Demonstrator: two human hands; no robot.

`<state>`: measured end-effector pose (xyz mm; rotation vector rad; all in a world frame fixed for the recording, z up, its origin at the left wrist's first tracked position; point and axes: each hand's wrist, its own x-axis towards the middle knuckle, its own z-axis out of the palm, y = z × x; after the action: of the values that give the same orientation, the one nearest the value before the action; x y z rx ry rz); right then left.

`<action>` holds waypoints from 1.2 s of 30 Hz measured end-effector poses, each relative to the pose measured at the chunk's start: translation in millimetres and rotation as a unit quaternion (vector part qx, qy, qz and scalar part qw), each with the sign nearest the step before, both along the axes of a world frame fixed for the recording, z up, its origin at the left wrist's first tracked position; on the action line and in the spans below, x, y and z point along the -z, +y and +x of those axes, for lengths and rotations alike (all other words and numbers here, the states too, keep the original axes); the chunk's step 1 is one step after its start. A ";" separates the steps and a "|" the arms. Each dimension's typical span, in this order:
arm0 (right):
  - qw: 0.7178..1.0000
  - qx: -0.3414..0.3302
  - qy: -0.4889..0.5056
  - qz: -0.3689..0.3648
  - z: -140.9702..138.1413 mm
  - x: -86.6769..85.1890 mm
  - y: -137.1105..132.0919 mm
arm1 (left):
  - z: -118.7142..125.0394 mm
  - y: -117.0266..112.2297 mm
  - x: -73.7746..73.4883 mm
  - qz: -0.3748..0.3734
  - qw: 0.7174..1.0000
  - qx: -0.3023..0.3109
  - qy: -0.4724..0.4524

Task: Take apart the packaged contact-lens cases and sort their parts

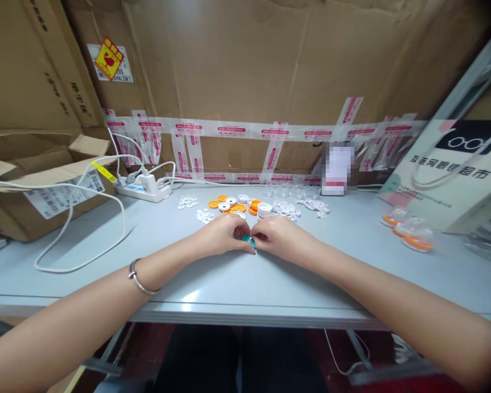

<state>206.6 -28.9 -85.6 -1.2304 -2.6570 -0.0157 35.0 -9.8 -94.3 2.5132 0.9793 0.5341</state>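
Note:
My left hand (221,236) pinches a small teal piece (246,238) between thumb and fingers, just above the table. Against the same piece, my right hand (281,237) has its fingers closed, mostly hiding what lies between them. Right behind my hands are orange rings (239,208) and white round parts (264,208). Small white pieces (205,216) lie in a loose pile left of these, with a second pile of white discs (187,202) farther back. Small white clips (285,209) are heaped behind my right hand, and clear domes (292,189) stand beyond them.
An open cardboard box (45,185) and a power strip (143,188) with a looping white cable (82,267) occupy the left. Several orange-based clear domes (417,242) sit at right, before a paper bag (442,180). A phone-like pixelated object (337,169) leans against the large carton (229,65).

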 end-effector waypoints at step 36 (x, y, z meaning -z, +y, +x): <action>0.974 -0.008 0.149 -0.169 17.3 -3.2 6.7 | -24.8 13.3 -9.9 0.245 0.969 -0.018 0.037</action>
<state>223.9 -22.2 -82.3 -1.1916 -2.4672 0.5978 10.2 3.5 -84.4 2.9708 1.0210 0.7782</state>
